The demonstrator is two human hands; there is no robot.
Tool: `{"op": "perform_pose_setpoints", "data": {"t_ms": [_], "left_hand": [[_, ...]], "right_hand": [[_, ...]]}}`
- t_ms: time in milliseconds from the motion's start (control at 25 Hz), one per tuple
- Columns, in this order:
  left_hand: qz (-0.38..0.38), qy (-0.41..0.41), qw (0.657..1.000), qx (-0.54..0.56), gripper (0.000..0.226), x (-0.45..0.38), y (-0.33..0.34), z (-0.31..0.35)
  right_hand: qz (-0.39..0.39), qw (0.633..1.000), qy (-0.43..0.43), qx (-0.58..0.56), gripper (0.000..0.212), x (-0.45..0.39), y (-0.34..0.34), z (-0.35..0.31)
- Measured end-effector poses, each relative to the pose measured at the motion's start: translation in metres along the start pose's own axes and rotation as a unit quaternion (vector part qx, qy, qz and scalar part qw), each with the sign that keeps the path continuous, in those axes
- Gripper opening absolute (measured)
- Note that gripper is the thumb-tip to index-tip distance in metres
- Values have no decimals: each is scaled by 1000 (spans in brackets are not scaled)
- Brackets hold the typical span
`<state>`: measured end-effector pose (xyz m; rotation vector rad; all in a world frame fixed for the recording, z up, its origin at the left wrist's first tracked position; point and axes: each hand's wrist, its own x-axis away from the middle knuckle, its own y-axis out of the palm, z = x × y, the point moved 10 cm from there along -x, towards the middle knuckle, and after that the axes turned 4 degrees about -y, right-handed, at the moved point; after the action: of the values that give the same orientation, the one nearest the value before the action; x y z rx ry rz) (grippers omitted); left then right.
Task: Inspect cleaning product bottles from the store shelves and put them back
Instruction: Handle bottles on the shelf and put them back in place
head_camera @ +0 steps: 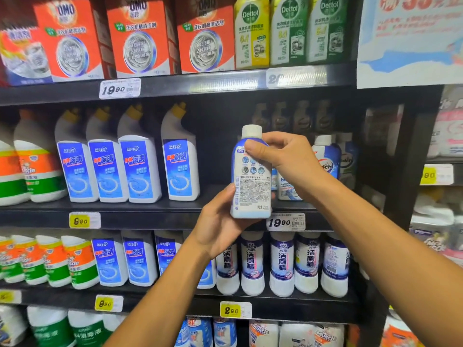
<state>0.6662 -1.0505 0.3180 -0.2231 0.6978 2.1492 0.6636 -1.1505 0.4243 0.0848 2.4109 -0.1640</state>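
bottle [251, 179]: being held upright in front of the middle shelf [150, 217], back label facing camera
left hand [218, 224]: gripping its base
right hand [283, 159]: pinching its shoulder
return gap: lying directly behind, right hand nearer

The light is bright and even, and seems to come from above. The clear plastic price strip [295, 77] on the top black shelf shines with white glare. The back of the middle shelf is dark, and the brown spray bottles [290, 116] there are dim and fuzzy. The orange soap boxes [72, 41] look a bit blurry. The shelf lines bend near the edges.
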Motion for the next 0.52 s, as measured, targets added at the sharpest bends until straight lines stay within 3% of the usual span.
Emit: {"op": "perform_pose_setpoints", "data": {"t_ms": [400,520], "left_hand": [[31,0,999,35,61,-2,2,-6],[73,35,997,-9,46,-1,2,0]], "right_hand": [[6,1000,22,5,24,5,-8,9],[6,999,37,-5,24,8,-9,9]]}}
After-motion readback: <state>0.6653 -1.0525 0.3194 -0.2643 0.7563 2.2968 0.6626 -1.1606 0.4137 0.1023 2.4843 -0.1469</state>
